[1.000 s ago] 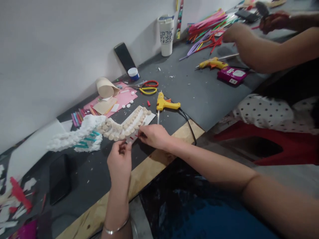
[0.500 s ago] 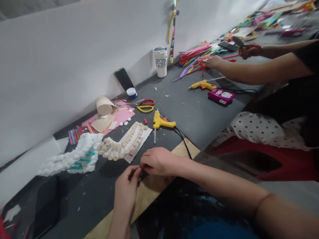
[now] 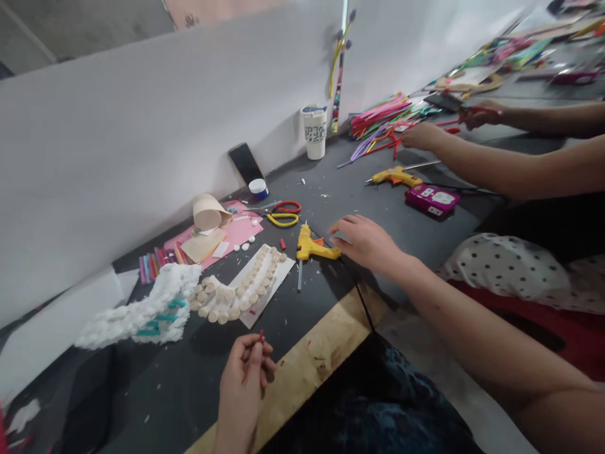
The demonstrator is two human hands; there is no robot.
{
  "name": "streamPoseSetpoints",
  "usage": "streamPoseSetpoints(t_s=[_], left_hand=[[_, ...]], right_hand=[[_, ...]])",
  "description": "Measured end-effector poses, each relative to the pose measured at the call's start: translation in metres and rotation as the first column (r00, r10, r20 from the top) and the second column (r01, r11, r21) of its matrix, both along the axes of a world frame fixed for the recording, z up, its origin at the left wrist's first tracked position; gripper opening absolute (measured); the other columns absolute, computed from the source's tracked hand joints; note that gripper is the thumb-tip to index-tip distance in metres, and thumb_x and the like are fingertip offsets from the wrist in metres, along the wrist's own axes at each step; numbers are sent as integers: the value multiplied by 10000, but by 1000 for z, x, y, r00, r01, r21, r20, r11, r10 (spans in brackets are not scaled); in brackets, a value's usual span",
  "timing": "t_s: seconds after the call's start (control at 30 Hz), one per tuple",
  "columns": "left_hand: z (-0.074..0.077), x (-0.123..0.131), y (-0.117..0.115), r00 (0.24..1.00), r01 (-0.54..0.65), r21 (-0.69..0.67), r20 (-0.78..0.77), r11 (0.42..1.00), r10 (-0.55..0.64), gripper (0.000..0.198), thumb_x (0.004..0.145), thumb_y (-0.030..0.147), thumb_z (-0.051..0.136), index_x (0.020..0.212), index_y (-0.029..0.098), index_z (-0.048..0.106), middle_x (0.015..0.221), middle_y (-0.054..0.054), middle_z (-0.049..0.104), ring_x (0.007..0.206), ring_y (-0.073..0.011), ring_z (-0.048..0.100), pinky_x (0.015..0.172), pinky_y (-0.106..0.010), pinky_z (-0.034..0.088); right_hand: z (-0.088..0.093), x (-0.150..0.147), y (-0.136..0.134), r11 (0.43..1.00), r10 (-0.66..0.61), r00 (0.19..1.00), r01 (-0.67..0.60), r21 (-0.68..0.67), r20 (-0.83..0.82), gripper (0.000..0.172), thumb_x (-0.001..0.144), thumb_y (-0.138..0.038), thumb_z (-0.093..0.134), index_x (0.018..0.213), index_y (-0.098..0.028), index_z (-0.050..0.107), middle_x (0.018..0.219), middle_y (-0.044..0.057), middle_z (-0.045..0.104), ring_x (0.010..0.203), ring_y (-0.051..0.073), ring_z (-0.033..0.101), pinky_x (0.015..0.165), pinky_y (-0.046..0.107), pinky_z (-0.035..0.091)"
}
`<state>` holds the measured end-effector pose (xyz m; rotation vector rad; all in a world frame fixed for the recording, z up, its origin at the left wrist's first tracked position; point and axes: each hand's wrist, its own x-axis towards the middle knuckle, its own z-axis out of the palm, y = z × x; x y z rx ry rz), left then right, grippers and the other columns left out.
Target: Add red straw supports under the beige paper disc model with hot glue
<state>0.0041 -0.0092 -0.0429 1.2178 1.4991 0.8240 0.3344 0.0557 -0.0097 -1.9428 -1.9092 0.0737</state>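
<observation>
Red piece point(image 3: 261, 337) pokes up from the pinched fingers of the left hand point(image 3: 243, 384), its lower end hidden. The open right hand point(image 3: 363, 243) hovers just beside the glue gun point(image 3: 317, 250).

Yellow glue gun point(image 3: 309, 248), passable counter point(image 3: 378, 176) behind it, right hand point(image 3: 363, 243) just beside it, black cord point(image 3: 363, 307) before it, beige-disc paper strip point(image 3: 255, 284) obstructing its left

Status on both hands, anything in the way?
Left hand pinching small red piece. Right hand open, beside yellow glue gun. Black cord crossing wooden table edge.
</observation>
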Motion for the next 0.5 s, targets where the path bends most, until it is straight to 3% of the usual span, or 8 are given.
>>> streamPoseSetpoints(t_s=[0.13,0.23,0.3,0.5], left_hand=[[2,0,3,999,14,5,46,1000,-14,477,752,655,692,896,209,607,765,-14,655,552,-125,586,448,-211,426],[9,4,3,995,55,-24,91,998,-52,485,733,648,719,873,198,607,725,-4,645,522,-114,575,442,-205,415],[18,11,-1,986,60,-43,160,997,-52,445,746,602,737,854,191,602,704,3,642,501,-98,566,441,-191,398],[41,34,-16,913,-42,-112,400,993,84,400,678,476,831,811,180,597,805,-24,673,584,-100,611,405,-153,375]], right_hand=[[21,-8,38,999,11,1000,-11,40,3,254,988,-314,476,950,-208,704,935,48,726,882,190,649,739,281,421],[26,-20,83,995,102,994,-101,-11,42,253,992,-298,467,980,-207,703,973,49,725,922,172,645,745,251,413],[20,-29,116,988,144,988,-141,-65,51,193,950,-270,547,1049,-211,702,1075,65,719,1005,183,639,793,244,422],[-18,-48,183,956,131,987,-101,-275,91,371,825,-130,677,1188,-54,648,1213,249,655,1133,313,623,859,338,463]])
